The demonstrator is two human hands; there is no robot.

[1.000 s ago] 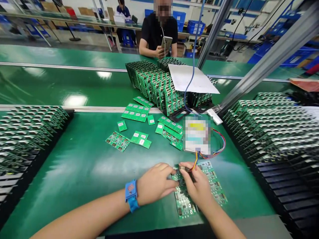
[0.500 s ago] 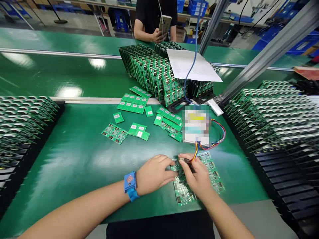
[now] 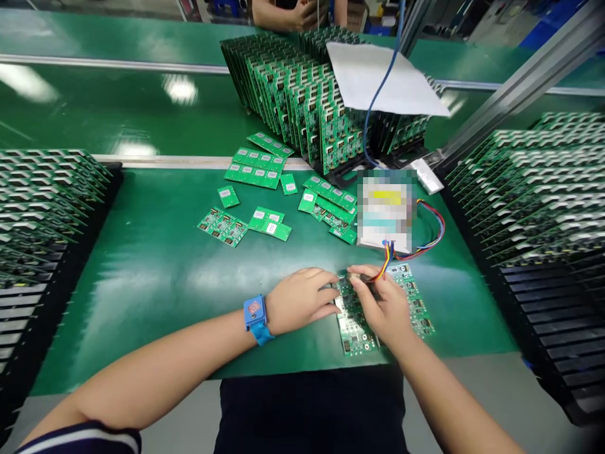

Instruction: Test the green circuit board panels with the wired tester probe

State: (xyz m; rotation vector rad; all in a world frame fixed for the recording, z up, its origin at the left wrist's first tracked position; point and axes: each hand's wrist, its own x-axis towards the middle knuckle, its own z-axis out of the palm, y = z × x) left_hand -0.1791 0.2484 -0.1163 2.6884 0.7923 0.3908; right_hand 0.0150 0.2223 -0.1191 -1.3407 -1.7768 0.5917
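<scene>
A green circuit board panel (image 3: 354, 328) lies flat near the table's front edge, a second panel (image 3: 420, 309) showing to its right. My right hand (image 3: 390, 309) pinches a small dark connector over the first panel's upper part; most of the connector is hidden by the fingers. Coloured wires (image 3: 386, 260) run from it to a white box (image 3: 385, 236), which is partly pixelated. At the panel's left edge is my left hand (image 3: 302, 299), fingers apart and fingertips at the edge, holding nothing I can see. A blue wrist strap (image 3: 256, 313) is around that wrist.
Small green boards with white labels (image 3: 253, 175) lie beyond my hands, beside a component-side board (image 3: 222, 227). Racks of upright boards stand at the back (image 3: 293, 101), left (image 3: 47, 195) and right (image 3: 553, 195). A paper sheet (image 3: 382, 79) rests on the back rack; a person's arm (image 3: 274, 14) shows behind.
The whole view has shifted as the camera tilted down. My left fingertips have drawn back slightly from the panel to its left edge. The right hand keeps its pinch at the same spot.
</scene>
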